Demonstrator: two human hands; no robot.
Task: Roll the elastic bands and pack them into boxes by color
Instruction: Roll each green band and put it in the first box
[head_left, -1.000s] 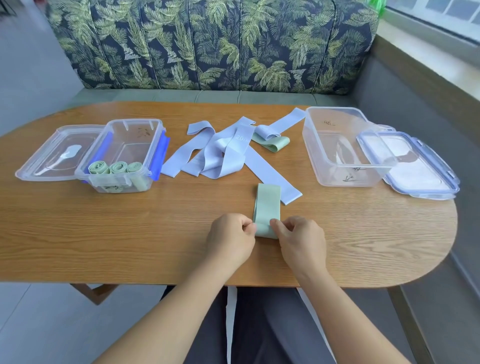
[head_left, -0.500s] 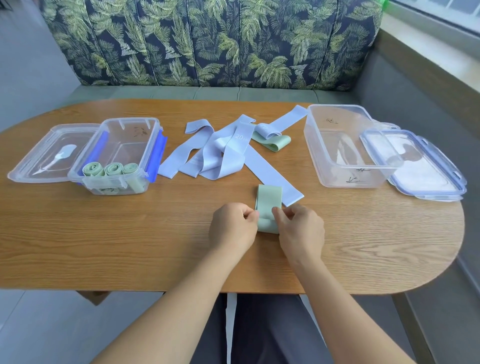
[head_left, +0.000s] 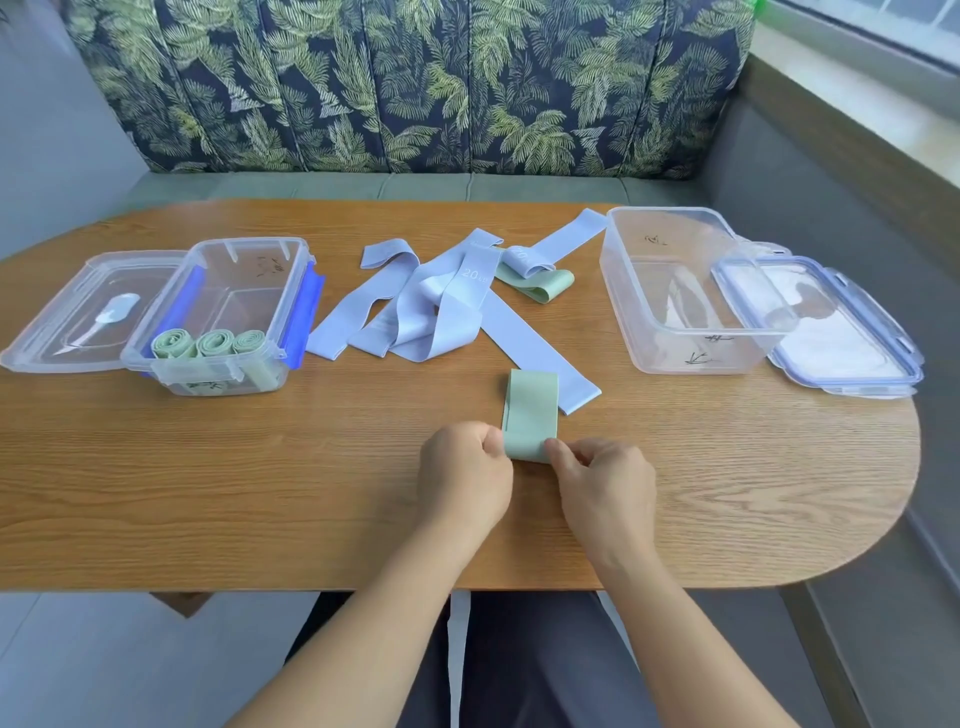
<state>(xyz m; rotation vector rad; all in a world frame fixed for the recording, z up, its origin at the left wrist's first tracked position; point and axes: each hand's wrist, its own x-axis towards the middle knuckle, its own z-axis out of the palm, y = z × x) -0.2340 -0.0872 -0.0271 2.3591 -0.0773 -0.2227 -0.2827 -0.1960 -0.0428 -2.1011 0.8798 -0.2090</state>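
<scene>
You are pinching the near end of the green band (head_left: 531, 410) with both hands. Your left hand (head_left: 464, 467) is gripping its left edge and your right hand (head_left: 605, 480) its right edge, fingers curled onto the fabric. The band is lying flat on the table (head_left: 208, 493) just in front of you, its far corner touching a strip from the blue bands (head_left: 436, 312).

It is looking light, thin, soft and stretchy, so the roll is probably going to spring open if either grip is slackening. Be taking hold at both edges of the turned end, pressing evenly.

3 green rolls (head_left: 215, 343) are sitting in the left box (head_left: 244, 243); this one is likely going beside them.
</scene>
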